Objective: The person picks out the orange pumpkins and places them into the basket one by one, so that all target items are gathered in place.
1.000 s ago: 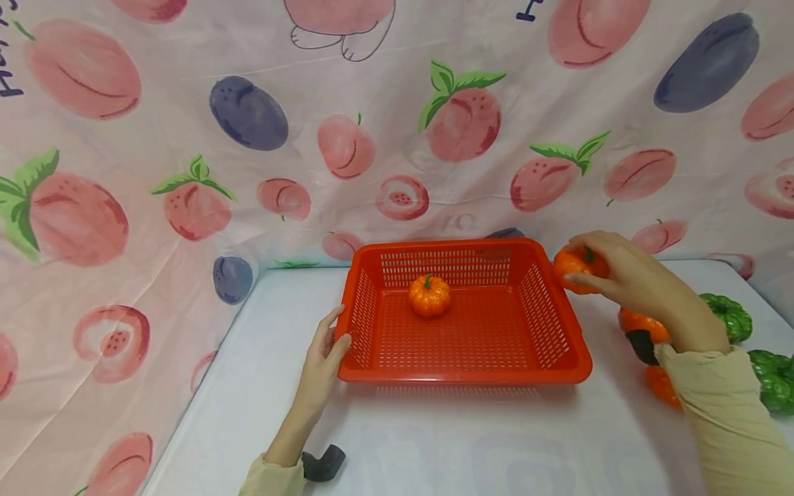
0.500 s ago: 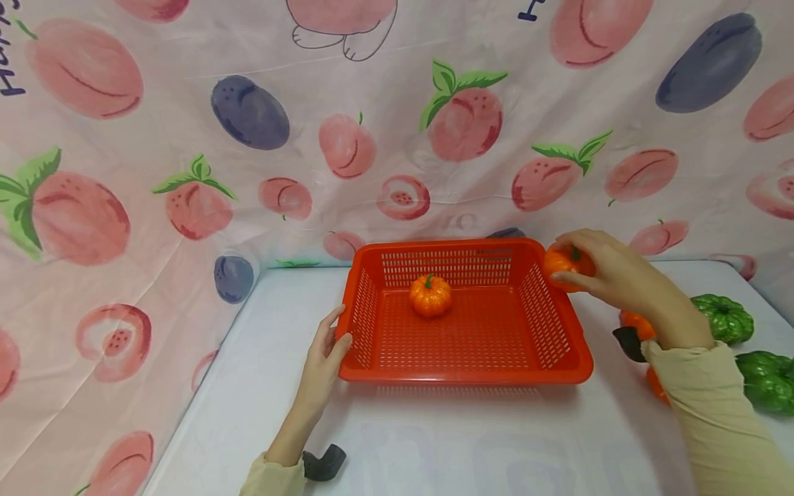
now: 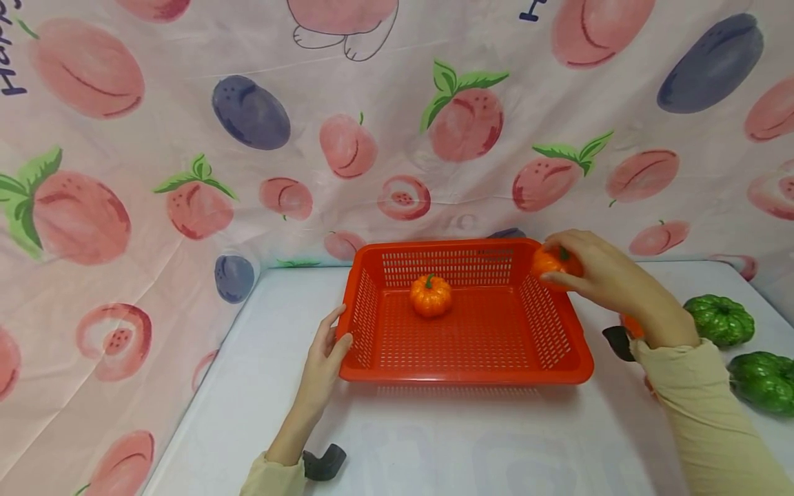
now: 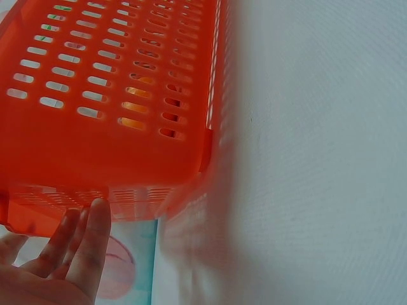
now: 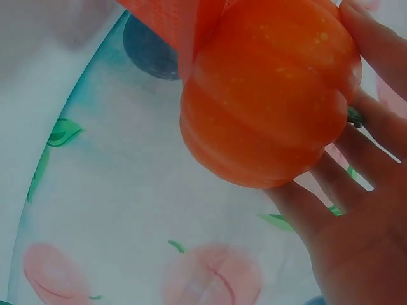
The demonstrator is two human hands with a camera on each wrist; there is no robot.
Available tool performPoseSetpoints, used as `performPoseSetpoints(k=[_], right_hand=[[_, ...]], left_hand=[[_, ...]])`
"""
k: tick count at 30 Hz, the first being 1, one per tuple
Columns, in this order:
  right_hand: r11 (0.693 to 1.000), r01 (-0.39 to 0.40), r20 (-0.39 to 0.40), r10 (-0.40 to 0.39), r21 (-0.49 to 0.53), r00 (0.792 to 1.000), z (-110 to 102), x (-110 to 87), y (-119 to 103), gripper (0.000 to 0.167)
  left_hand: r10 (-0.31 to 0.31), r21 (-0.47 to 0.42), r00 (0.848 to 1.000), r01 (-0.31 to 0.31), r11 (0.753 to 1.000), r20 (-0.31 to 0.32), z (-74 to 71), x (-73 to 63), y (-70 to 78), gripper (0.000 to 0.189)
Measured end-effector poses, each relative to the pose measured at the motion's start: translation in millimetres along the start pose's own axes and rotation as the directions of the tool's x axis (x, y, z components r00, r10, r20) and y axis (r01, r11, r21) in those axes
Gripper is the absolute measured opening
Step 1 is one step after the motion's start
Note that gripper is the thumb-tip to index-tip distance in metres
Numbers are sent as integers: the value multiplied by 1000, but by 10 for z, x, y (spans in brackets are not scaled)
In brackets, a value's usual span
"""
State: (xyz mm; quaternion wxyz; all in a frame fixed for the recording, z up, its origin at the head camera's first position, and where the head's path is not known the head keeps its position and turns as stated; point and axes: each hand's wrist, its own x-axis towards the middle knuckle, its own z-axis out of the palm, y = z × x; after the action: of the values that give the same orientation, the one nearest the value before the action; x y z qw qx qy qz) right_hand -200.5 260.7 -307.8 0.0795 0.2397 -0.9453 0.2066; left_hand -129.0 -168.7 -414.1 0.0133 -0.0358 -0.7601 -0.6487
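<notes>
My right hand [image 3: 592, 272] grips a small orange pumpkin [image 3: 554, 266] with a green stem, holding it over the right rim of the red plastic basket [image 3: 465, 377]. In the right wrist view the fingers spread round the pumpkin [image 5: 273, 95], its side overlapping the basket's edge [image 5: 187, 38]. Another orange pumpkin [image 3: 431, 297] sits inside the basket, left of its middle. My left hand [image 3: 324, 351] rests at the basket's left rim, thumb and fingertips against it. In the left wrist view its fairly straight fingers [image 4: 89, 254] reach up to the slotted basket wall [image 4: 95, 140].
Two green pumpkins [image 3: 719, 320] lie on the white table [image 3: 446, 441] at the right. Nearby, orange pieces [image 3: 631, 325] are mostly hidden by the right forearm. A dark wrist strap [image 3: 325, 463] shows by the left sleeve. A fruit-print cloth [image 3: 397, 158] hangs behind the table.
My right hand has carried the orange pumpkin left, from outside the basket to over its right rim. More of the green pumpkins shows. My left hand and the basket stay put.
</notes>
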Motion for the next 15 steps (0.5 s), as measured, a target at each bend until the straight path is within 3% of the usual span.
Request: performPoseSetpoints(k=[15], right_hand=[[1000, -4, -4, 5, 14, 1000, 36, 63, -74, 47]], left_hand=[[-4, 10, 1000, 4, 1000, -7, 3, 3, -3, 52]])
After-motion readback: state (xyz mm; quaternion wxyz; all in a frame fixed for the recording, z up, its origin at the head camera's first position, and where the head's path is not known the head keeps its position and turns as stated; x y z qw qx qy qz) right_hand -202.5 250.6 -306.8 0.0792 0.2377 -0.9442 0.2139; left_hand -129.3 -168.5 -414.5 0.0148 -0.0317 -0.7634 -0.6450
